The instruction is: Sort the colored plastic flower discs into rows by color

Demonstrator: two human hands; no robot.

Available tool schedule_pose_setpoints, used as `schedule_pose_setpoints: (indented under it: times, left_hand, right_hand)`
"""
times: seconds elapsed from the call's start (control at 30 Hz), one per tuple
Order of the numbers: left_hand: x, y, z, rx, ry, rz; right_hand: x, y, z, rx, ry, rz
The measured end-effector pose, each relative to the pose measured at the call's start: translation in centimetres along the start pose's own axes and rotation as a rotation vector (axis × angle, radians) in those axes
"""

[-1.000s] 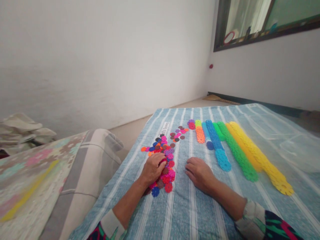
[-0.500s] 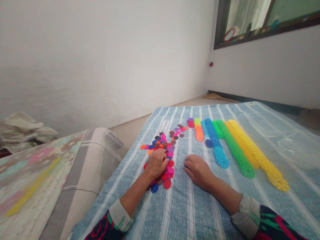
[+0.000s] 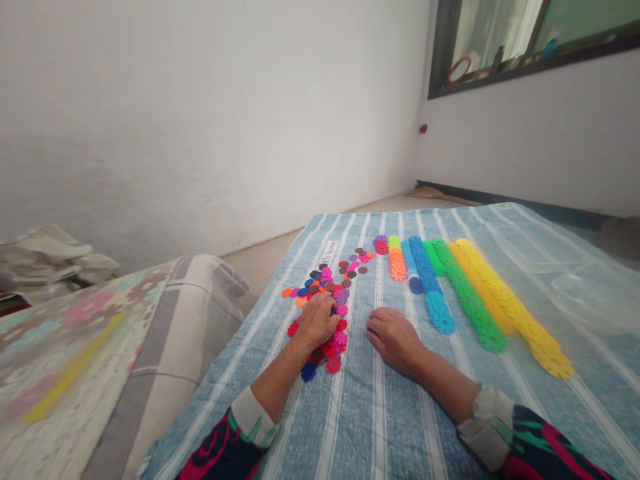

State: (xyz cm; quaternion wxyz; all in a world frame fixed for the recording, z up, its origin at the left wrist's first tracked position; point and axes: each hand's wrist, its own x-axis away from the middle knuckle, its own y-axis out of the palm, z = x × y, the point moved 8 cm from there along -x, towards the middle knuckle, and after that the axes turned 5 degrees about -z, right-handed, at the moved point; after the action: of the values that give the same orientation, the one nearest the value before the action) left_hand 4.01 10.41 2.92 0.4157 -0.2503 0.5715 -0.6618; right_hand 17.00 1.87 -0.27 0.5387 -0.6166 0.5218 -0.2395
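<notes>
Over a pile of loose plastic snowflake discs [image 3: 339, 343] in mixed colours, my left hand [image 3: 317, 323] bends its fingers down and inward. A dark blue disc [image 3: 334, 311] shows by its fingertips; whether it is gripped or only touched is hidden. My right hand [image 3: 393, 333] rests on the striped cloth, fingers curled together, and nothing shows in it. To its right lie overlapping rows of discs sorted by colour: an orange row [image 3: 397, 265], a blue row [image 3: 425, 267], a green row [image 3: 467, 297] and a yellow row [image 3: 515, 307].
A blue and white striped cloth [image 3: 350, 427] covers the table. Clear plastic sheeting [image 3: 575, 287] lies at the right. Another surface with a flowered cover [image 3: 90, 313] stands at the left, a yellow strip [image 3: 75, 370] on it. Walls and a window [image 3: 530, 40] rise behind.
My left hand has shifted slightly up and to the right within the pile, and a dark blue disc now shows at its fingertips. My right hand stays in place.
</notes>
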Motion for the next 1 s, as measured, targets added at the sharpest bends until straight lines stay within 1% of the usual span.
schedule_pose_setpoints:
  times: [0.17,0.3,0.47,0.63,0.83,1.0]
  left_hand:
    - [-0.4,0.3,-0.8,0.079,-0.021,-0.010]
    - [-0.5,0.6,-0.6,0.121,0.007,-0.006]
    - [-0.2,0.2,-0.6,0.093,-0.032,0.033]
    - [0.0,0.0,-0.5,0.096,-0.060,0.027]
    - [0.7,-1.1,0.4,0.196,0.029,0.149]
    - [1.9,-2.1,1.8,0.284,0.079,0.212]
  right_hand:
    - [0.0,0.0,-0.1,0.000,-0.002,-0.010]
    - [0.0,-0.1,-0.1,0.011,0.005,-0.020]
    - [0.0,-0.1,-0.1,0.020,0.007,-0.017]
    - [0.0,0.2,0.1,0.016,-0.002,0.004]
    - [0.0,0.0,0.2,-0.023,-0.012,0.059]
    - [0.4,-0.4,0.7,-0.101,0.028,0.170]
